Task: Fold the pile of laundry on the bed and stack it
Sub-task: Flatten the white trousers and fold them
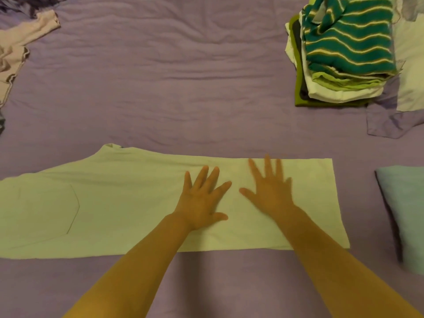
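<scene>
A pair of pale cream trousers (110,203) lies flat across the purple bed sheet (160,88), legs folded together, the back pocket at the left and the hem at the right. My left hand (202,198) lies flat on the trouser leg with fingers spread. My right hand (268,187) lies flat beside it, slightly blurred, fingers straight. A stack of folded laundry (339,65) stands at the far right, topped by a teal and white striped garment (348,40).
Unfolded pinkish clothing (16,49) lies at the far left edge. A light blue pillow (406,207) sits at the right, level with my hands. A lilac cloth (390,122) lies below the stack.
</scene>
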### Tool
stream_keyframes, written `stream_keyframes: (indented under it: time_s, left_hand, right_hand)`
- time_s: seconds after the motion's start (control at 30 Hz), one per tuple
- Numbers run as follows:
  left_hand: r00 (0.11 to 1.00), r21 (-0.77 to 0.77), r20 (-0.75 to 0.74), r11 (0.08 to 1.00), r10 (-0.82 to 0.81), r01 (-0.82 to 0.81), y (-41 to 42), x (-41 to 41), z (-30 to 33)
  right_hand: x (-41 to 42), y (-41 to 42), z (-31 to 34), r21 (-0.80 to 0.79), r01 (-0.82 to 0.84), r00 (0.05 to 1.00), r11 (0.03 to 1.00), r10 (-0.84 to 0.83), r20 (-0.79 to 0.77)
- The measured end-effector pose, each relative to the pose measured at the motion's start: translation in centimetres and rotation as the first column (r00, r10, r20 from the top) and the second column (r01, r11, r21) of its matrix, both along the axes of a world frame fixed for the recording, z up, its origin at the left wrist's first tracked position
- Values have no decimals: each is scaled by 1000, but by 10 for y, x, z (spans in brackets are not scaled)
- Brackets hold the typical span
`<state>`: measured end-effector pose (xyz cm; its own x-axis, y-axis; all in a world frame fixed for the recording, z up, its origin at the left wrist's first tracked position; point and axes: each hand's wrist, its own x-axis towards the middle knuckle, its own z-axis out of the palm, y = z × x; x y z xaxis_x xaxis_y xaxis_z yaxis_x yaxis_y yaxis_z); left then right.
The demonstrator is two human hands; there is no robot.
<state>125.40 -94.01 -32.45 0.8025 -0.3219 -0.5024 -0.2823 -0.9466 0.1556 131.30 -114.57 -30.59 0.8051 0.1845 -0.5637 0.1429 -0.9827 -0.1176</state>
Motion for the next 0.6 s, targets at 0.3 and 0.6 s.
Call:
stream_keyframes:
  time_s: [0.3, 0.6]
  left_hand:
    - [878, 150, 184, 871, 441, -468, 108, -16, -4]
    - [517, -364, 171, 542, 838, -757, 198, 11, 9]
  right_hand:
    - [-35, 50, 6, -116, -115, 991, 987, 121, 48]
    - [-50, 201, -14, 71, -463, 885, 883, 457, 90]
